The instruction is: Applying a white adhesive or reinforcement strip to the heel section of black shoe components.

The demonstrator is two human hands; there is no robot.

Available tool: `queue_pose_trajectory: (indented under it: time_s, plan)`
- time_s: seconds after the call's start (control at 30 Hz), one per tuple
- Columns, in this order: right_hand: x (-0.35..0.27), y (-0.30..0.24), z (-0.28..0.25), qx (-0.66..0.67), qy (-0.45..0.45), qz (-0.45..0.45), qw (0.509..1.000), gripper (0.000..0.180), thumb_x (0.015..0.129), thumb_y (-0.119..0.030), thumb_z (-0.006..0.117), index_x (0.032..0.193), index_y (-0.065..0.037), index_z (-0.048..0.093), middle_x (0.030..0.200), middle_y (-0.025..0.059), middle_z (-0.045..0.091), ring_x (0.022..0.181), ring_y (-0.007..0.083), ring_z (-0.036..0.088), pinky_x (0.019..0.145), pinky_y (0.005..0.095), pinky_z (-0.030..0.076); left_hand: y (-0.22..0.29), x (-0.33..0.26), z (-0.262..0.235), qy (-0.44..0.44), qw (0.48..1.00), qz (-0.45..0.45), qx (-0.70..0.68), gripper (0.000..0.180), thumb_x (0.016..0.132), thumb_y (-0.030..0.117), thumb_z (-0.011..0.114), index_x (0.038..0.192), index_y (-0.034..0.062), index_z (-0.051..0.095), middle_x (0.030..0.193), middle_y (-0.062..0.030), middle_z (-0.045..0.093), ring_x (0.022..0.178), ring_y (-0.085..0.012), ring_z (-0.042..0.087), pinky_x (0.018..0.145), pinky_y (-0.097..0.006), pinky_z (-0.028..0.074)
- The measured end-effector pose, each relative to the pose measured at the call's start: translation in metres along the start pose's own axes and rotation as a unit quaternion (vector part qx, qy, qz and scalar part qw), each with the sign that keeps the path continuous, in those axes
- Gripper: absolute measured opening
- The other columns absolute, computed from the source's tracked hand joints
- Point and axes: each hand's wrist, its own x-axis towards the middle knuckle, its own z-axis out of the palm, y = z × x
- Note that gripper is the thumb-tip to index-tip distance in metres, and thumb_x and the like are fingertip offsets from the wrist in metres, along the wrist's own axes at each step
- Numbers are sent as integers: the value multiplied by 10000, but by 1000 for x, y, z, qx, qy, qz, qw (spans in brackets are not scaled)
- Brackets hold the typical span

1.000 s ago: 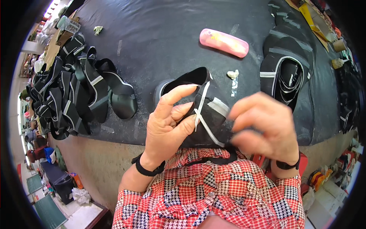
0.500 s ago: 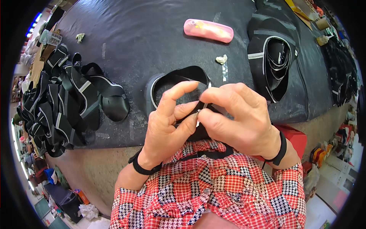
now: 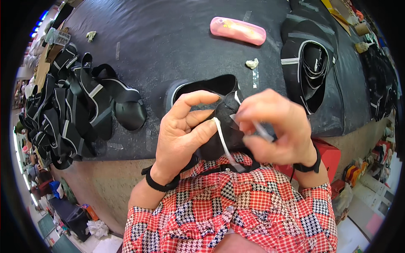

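Observation:
A black band with white edging (image 3: 228,80) curves in a loop on the table in front of me. My left hand (image 3: 181,130) pinches this band between thumb and fingers at its near part. From beside that thumb a narrow white strip (image 3: 222,141) hangs down toward my shirt. Just right of the band is my right hand (image 3: 280,126), curled and blurred by motion. Its fingers are closed around a thin pale strip (image 3: 263,131), whose ends I cannot make out.
On the left lies a heap of black bands with white edging (image 3: 80,109). A coiled stack of similar bands (image 3: 293,74) sits at the right. Farther back are a pink case (image 3: 238,30) and a crumpled white scrap (image 3: 252,63). A red box (image 3: 325,156) stands beside the table's near edge.
My right hand has drawn away to the right from my left hand, a pale strip in its fingers. More of the black band and the hanging white strip now show between the hands.

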Motion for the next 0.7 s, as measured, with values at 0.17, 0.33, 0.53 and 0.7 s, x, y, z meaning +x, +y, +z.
queue_pose_trajectory:
  time_s: [0.17,0.33,0.53,0.7]
  plan:
    - [3,0,6,-227,-31,-115,967,390,598,-4,658,977,-62,587,880,67,517,619,189,517,542,273,463,0,4,2,13,1000,-13,-21,317,845,-37,506,1149,-11,423,1018,-140,611,905,-112,577,782,-211,462]
    - [0,9,-1,-241,13,-127,962,319,593,-31,673,903,-53,602,829,69,562,577,184,539,492,268,451,-2,8,10,22,998,-43,47,329,839,-29,532,1154,-29,440,991,-101,612,891,-83,566,752,-182,447]
    - [5,12,-1,13,136,155,978,91,730,-15,654,813,-4,619,629,61,588,511,52,533,452,191,413,-6,6,13,49,981,-51,181,235,794,-28,595,1028,-13,597,888,7,581,692,-23,491,579,-156,406]
    - [5,12,1,131,180,248,943,33,782,-17,620,805,1,603,620,-8,561,492,2,464,422,145,342,-5,3,10,60,988,-82,118,257,783,-38,601,1040,-28,584,914,-16,589,749,-37,524,636,-160,422]
